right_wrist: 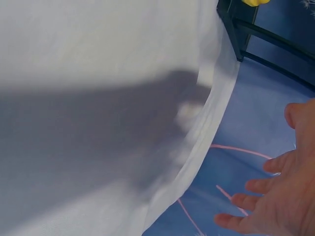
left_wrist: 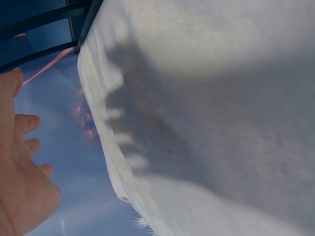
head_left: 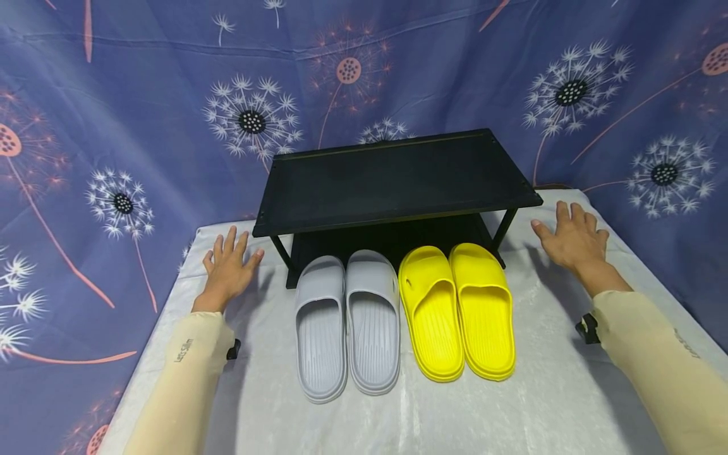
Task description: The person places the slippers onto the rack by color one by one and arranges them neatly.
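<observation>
In the head view my left hand (head_left: 227,268) is held out with spread fingers, to the left of a black two-tier rack (head_left: 387,180). On the rack's other side my right hand (head_left: 576,243) also has its fingers spread and holds nothing. Between the hands stand two pairs of slides, side by side: grey slippers (head_left: 372,341) on the left and yellow slippers (head_left: 489,328) on the right. Their toes point at the rack's lower shelf. Each wrist view shows its own hand, the left hand (left_wrist: 24,167) and the right hand (right_wrist: 280,182), apart from the rack.
A white cloth (head_left: 443,417) covers the table under the rack and slippers. Behind and at both sides hangs a blue curtain (head_left: 170,76) with dandelion prints, close to the rack's back. Both hands cast shadows on the cloth.
</observation>
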`<state>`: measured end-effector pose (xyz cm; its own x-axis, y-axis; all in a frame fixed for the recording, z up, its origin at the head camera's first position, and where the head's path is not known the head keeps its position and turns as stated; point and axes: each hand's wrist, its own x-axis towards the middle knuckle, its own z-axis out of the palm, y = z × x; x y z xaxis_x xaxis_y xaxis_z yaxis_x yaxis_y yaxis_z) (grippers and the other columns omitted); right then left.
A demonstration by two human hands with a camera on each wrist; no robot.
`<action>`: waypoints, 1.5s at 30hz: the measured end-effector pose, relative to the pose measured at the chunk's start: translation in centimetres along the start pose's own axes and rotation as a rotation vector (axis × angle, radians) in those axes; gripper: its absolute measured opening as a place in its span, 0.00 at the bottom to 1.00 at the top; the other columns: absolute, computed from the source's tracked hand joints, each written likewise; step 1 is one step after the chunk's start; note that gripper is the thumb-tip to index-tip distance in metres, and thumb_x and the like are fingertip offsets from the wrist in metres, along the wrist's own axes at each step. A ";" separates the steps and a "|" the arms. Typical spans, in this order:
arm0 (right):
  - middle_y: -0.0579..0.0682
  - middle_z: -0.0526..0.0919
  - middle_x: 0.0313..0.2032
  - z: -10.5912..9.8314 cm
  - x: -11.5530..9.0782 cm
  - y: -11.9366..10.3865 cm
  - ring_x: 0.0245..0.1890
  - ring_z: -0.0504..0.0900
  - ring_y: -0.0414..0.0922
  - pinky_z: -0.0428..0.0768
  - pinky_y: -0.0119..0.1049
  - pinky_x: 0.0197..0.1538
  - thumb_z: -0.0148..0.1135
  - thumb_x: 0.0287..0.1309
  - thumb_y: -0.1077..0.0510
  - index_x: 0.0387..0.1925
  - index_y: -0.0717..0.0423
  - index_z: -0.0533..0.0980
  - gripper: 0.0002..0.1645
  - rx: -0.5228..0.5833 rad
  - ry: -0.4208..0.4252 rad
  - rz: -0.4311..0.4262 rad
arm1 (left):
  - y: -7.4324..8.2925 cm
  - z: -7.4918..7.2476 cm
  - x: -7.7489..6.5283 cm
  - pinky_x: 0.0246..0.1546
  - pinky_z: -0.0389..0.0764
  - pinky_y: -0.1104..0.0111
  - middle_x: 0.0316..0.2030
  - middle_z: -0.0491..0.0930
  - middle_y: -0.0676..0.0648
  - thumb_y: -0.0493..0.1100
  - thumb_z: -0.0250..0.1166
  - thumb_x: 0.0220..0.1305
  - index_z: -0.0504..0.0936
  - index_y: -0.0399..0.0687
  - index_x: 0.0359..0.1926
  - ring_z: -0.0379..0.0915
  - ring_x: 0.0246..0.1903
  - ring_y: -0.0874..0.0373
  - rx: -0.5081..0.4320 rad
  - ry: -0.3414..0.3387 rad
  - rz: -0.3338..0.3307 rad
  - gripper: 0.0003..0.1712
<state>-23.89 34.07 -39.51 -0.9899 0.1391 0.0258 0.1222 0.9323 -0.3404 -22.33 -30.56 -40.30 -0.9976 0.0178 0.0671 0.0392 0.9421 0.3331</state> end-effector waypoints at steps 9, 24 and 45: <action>0.75 0.43 0.68 -0.3 -0.3 -0.5 0.64 0.44 0.76 0.46 0.80 0.58 0.30 0.65 0.27 0.72 0.68 0.41 0.55 0.012 0.021 0.001 | 0.6 -0.1 -0.3 0.63 0.37 0.34 0.75 0.36 0.39 0.63 0.43 0.73 0.54 0.40 0.73 0.26 0.72 0.35 -0.050 0.057 0.026 0.40; 0.79 0.54 0.60 -0.9 -1.2 -1.6 0.56 0.54 0.78 0.60 0.77 0.50 0.30 0.67 0.28 0.68 0.72 0.49 0.53 -0.014 0.018 0.026 | 1.2 -0.1 -0.7 0.57 0.50 0.37 0.74 0.43 0.37 0.52 0.56 0.71 0.60 0.39 0.70 0.39 0.70 0.35 -0.134 0.134 0.052 0.34; 0.80 0.55 0.59 -1.3 -2.8 -2.4 0.54 0.56 0.77 0.62 0.77 0.48 0.29 0.67 0.28 0.67 0.75 0.50 0.54 -0.002 -0.005 0.033 | 2.6 -0.1 -0.9 0.58 0.57 0.37 0.68 0.56 0.33 0.45 0.61 0.68 0.64 0.32 0.66 0.50 0.66 0.33 -0.225 0.154 0.092 0.32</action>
<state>-21.30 31.84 -37.51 -0.9857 0.1684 0.0103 0.1550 0.9279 -0.3390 -21.35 -28.15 -39.42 -0.9695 0.0323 0.2429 0.1578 0.8407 0.5181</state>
